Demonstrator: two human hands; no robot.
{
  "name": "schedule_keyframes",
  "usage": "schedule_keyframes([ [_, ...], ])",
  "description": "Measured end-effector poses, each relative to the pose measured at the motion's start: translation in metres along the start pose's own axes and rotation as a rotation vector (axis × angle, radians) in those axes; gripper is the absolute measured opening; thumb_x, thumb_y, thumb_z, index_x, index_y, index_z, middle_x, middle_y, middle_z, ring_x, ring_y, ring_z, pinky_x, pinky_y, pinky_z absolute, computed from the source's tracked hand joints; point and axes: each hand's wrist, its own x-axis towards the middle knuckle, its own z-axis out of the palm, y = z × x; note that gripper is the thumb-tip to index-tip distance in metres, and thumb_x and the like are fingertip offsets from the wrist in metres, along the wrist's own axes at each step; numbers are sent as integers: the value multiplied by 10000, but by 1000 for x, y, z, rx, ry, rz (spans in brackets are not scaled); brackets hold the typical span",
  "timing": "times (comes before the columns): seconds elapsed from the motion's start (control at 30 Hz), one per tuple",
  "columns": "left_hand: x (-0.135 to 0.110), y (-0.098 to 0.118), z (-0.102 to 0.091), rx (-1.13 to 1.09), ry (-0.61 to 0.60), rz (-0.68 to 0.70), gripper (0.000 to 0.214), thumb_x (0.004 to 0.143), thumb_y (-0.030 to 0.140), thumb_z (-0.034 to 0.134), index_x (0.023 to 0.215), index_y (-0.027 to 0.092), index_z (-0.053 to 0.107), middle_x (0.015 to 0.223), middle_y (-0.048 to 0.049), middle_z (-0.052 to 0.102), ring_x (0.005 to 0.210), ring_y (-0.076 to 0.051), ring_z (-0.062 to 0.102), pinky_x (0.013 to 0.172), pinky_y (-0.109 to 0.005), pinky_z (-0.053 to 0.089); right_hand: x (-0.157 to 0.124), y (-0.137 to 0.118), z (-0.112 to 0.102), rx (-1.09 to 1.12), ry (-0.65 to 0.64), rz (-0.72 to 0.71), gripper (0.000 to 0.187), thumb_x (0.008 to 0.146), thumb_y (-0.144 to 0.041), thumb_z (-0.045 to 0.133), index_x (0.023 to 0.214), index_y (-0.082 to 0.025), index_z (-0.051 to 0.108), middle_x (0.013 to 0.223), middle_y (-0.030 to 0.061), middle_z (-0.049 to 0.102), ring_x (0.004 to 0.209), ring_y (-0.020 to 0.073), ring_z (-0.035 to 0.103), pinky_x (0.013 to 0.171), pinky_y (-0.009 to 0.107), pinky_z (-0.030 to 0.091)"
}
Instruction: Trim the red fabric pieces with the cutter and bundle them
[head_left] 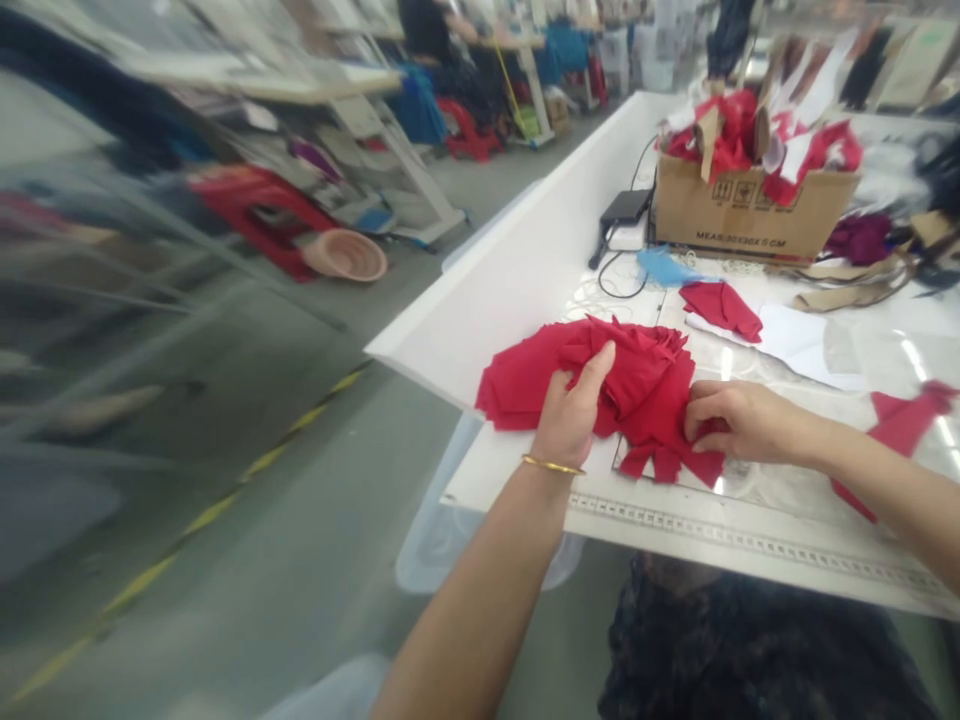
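Note:
A loose pile of red fabric pieces [637, 375] lies near the front left corner of the white table [525, 270]. My left hand [574, 415] grips the pile from the near side, thumb up over the cloth, a gold bangle on the wrist. My right hand [731, 420] pinches the pile's right edge with curled fingers. Another red piece [721, 308] lies just beyond the pile, and a further red piece [896, 430] sits under my right forearm.
A cardboard box [750, 215] stuffed with red and white scraps stands at the back. A black adapter with cable [622, 210] lies left of it. White paper [795, 340] and a ruler strip [720, 535] lie on the table. On the floor at left stand a red stool [255, 200] and a pink basin [345, 255].

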Motion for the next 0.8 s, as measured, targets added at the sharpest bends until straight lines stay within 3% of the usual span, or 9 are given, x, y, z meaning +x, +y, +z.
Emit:
schedule_keyframes([
  [0.17, -1, 0, -3, 50, -19, 16, 408, 641, 510, 832, 792, 153, 707, 799, -53, 716, 861, -233, 690, 795, -326, 564, 7, -5, -11, 97, 187, -106, 106, 820, -69, 632, 759, -156, 631, 867, 17, 663, 776, 128, 571, 721, 252, 414],
  [0.27, -2, 4, -6, 202, -122, 87, 381, 713, 529, 778, 770, 162, 697, 729, -35, 681, 767, -205, 669, 719, -301, 549, 15, -17, -23, 125, 325, -139, 93, 842, -101, 612, 766, -154, 602, 792, 8, 657, 723, 121, 547, 685, 245, 387],
  [0.4, -3, 10, -7, 414, -330, 170, 398, 544, 382, 903, 814, 158, 714, 811, -52, 704, 851, -238, 666, 758, -310, 556, 31, -36, -28, 113, 389, -125, 118, 834, -88, 585, 742, -149, 545, 730, 2, 624, 665, 114, 500, 641, 244, 344],
  [0.5, -4, 10, -4, 413, -299, 203, 371, 549, 307, 900, 834, 160, 714, 873, -57, 715, 873, -232, 667, 782, -314, 563, 36, -39, -25, 150, 425, -159, 110, 825, -86, 590, 742, -148, 551, 739, 5, 630, 686, 120, 520, 653, 246, 358],
  [0.6, -5, 7, -2, 330, -211, 161, 325, 616, 356, 865, 812, 147, 710, 850, -62, 714, 846, -225, 676, 796, -331, 572, 31, -28, -22, 221, 481, -183, 70, 816, -123, 626, 775, -145, 574, 796, 20, 647, 737, 132, 560, 680, 250, 401],
  [0.67, -6, 5, -1, 252, -150, 109, 342, 652, 407, 844, 819, 138, 716, 851, -73, 720, 856, -234, 686, 828, -358, 578, 24, -16, -21, 192, 402, -121, 101, 786, -169, 691, 780, -148, 592, 809, 23, 647, 746, 141, 565, 671, 254, 412],
  [0.8, -4, 3, 0, 127, -50, 53, 427, 629, 479, 853, 857, 135, 743, 925, -92, 738, 943, -262, 694, 900, -389, 572, 11, 5, -15, -5, 78, 69, 183, 714, -216, 787, 817, -161, 646, 891, 32, 653, 749, 156, 564, 660, 276, 414],
])
